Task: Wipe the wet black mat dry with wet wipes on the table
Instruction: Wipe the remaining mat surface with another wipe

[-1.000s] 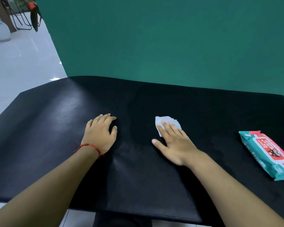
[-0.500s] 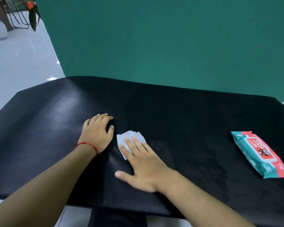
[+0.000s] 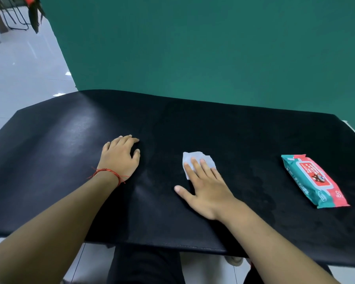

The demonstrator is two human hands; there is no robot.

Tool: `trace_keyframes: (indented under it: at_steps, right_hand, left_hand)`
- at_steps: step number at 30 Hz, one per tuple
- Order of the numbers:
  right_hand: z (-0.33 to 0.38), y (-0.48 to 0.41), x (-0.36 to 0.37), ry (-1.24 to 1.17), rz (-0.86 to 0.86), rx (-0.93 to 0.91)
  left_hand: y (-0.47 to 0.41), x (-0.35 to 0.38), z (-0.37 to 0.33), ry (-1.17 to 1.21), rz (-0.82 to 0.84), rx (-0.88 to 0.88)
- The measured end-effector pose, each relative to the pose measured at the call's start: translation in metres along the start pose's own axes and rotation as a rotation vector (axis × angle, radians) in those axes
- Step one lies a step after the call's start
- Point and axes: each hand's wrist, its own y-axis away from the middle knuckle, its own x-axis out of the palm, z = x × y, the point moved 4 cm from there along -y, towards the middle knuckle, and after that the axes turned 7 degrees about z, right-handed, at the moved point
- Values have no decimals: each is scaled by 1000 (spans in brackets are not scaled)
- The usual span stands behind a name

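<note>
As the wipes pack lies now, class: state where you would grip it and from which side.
Probably across the middle of the wipes pack, pinching its two long edges from above: it lies flat and slanted, and the right hand is nearer.

The black mat (image 3: 193,124) lies flat over the tabletop, with darker damp blotches toward its right side. A small crumpled white wet wipe (image 3: 195,158) lies near its middle, pressed under the straight fingers of the right hand (image 3: 205,191). The teal-and-red wet wipes pack (image 3: 314,180) lies flat on the mat's right part, well apart from the wipe.
</note>
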Motion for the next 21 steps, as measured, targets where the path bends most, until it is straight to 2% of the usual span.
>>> trace_keyframes:
  at_steps: [7, 11, 15, 21]
  right_hand:
    - [80, 22, 23, 24, 37, -261]
    - [88, 68, 36, 7, 29, -355]
    - [54, 95, 37, 26, 15, -269]
    - [-18, 78, 23, 50, -41, -7]
  left_hand:
    - [0, -3, -2, 0, 16, -2]
    - [1, -3, -2, 1, 15, 5]
    - [0, -2, -2, 4, 22, 6]
    - [1, -3, -2, 4, 15, 12]
